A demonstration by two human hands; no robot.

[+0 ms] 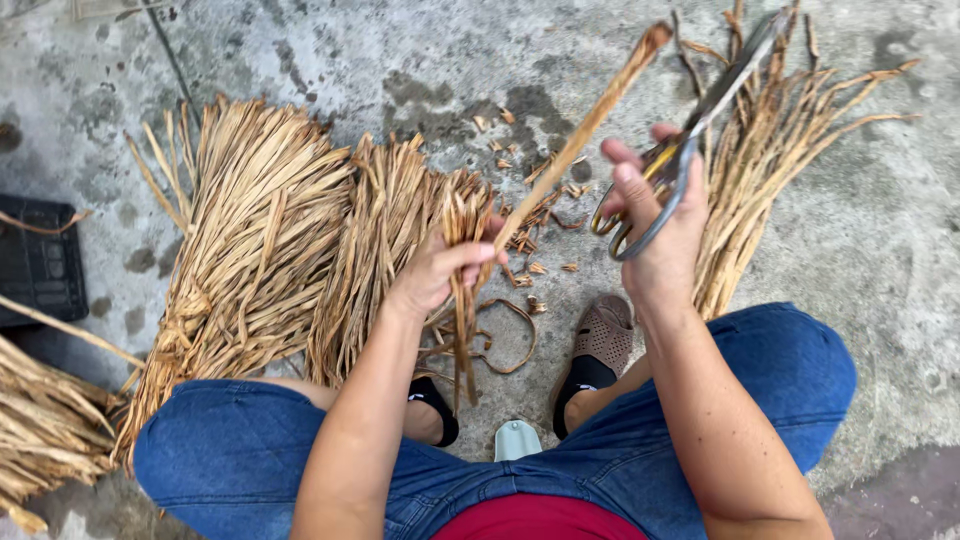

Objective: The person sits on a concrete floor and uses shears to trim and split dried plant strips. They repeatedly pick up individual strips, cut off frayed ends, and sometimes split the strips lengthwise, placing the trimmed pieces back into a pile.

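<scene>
Nearest to us are our knees in blue jeans (250, 450) and a strip of red shirt (540, 520), with a sandalled foot (603, 335) on the concrete floor (880, 250) between the legs. Our left hand (440, 265) is closed around a long dry reed strip (590, 120), pinching it between thumb and fingers; the strip rises slanting up to the right, and a few more strips hang down from the same grip. Our right hand (655, 225) holds a pair of scissors (700, 110), fingers through the yellowish loops, blades pointing up and right and, as far as we can tell, nearly shut, just beside the strip. Two tied bundles of dried reeds (270, 220) lie fanned out on the floor to the left, another loose bundle (770, 160) lies behind the right hand, and small cut scraps (535, 240) are scattered between them. At the left edge sits a black crate (40, 260)
</scene>
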